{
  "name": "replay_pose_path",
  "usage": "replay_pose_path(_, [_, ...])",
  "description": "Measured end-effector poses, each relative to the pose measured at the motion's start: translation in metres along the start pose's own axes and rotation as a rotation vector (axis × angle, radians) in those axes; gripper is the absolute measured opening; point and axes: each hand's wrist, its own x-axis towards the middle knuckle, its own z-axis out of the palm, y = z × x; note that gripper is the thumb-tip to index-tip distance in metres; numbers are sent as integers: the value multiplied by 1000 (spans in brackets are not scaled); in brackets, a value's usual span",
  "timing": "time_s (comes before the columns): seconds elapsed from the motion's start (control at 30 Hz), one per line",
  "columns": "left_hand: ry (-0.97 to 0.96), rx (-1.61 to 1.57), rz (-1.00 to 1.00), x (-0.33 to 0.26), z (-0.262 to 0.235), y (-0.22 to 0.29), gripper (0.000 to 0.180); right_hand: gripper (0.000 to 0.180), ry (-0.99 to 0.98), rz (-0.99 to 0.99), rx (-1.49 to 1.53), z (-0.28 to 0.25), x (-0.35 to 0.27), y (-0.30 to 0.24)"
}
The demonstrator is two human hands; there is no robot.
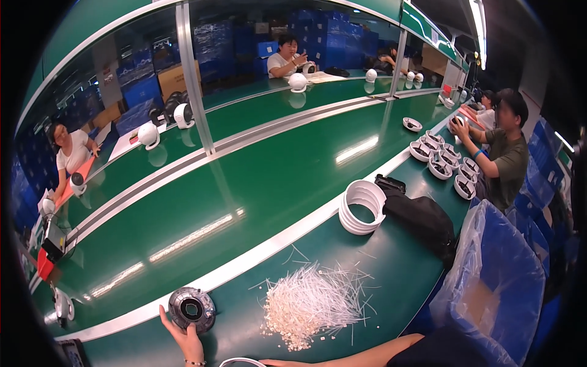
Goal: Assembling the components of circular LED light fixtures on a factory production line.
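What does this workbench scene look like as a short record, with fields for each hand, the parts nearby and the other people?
Left hand: left hand open, fingers touching the round grey motor part on the green bench
Right hand: right forearm along the lower edge; hand hidden
Beside the part: pile of white cable ties
Further along: stack of white rings, black bag, white bowls of dark parts
Right of bench: blue bin with clear liner
Others: seated co-worker in green shirt

Single head-worn fisheye view, looking down and forward along the green workbench (391, 269); near ground at the lower edge (the wearer's left hand (183, 339) enters there); straight edges bend toward the rim.
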Motion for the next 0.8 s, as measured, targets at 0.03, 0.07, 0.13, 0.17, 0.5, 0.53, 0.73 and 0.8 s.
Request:
replay_pose_path(0.03, [13, -18, -2, 0, 0, -2, 83, 10, 7, 4, 2, 0, -2, 1])
replay_pose_path(0.07, [25, -37, -4, 0, 0, -4, 82, 11, 13, 9, 3, 0, -3, 2])
replay_pose_path(0.13, [26, -24, 0, 0, -3, -3, 82, 11, 16, 5, 37, 1, -2, 4])
replay_pose_path(0.17, [18, 4, -3, 0, -4, -2, 83, 12, 18, -2, 59, 1, -2, 5])
replay_pose_path(0.5, [46, 61, 82, 1, -5, -7, 84, 32, -107, 35, -21, 4, -5, 4])
replay_pose_path(0.53, [54, 63, 90, 1, -7, -9, 84, 24, -65, 39, 1, 3, -2, 2])
replay_pose_path(0.73, [14, -15, 95, 2, -13, -23, 80, 47, -107, 124, -88, -1, 19, -13])
replay_pose_path(0.8, [22, 15, 108, 2, -14, -23, 80, 76, 27, 288, -206, -9, 42, -32])
